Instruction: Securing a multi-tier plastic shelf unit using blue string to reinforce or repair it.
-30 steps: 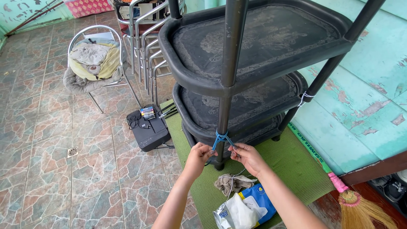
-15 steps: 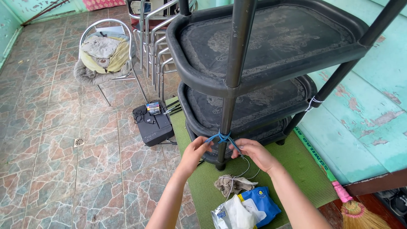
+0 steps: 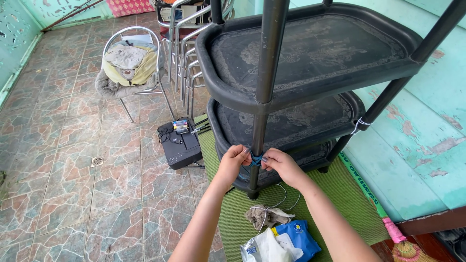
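Note:
A black plastic shelf rack (image 3: 310, 53) with three trays stands on a green mat (image 3: 340, 194). A blue cord (image 3: 256, 159) is wrapped around its front pole (image 3: 264, 92) at the level of the lowest tray. My left hand (image 3: 233, 162) pinches the cord on the pole's left side. My right hand (image 3: 279, 164) pinches it on the right side. Both hands press close to the pole. A white tie (image 3: 359, 124) wraps the right pole.
On the mat below lie a grey rag (image 3: 266, 217), a thin white string (image 3: 281, 201), and blue and white plastic bags (image 3: 281, 240). A black box (image 3: 179, 143) sits on the tiled floor. Metal chairs (image 3: 128, 63) stand behind. A broom (image 3: 388, 228) lies along the teal wall.
Both hands stay at the blue cord on the pole and have drawn closer together around it. The camera view has shifted slightly left and nearer.

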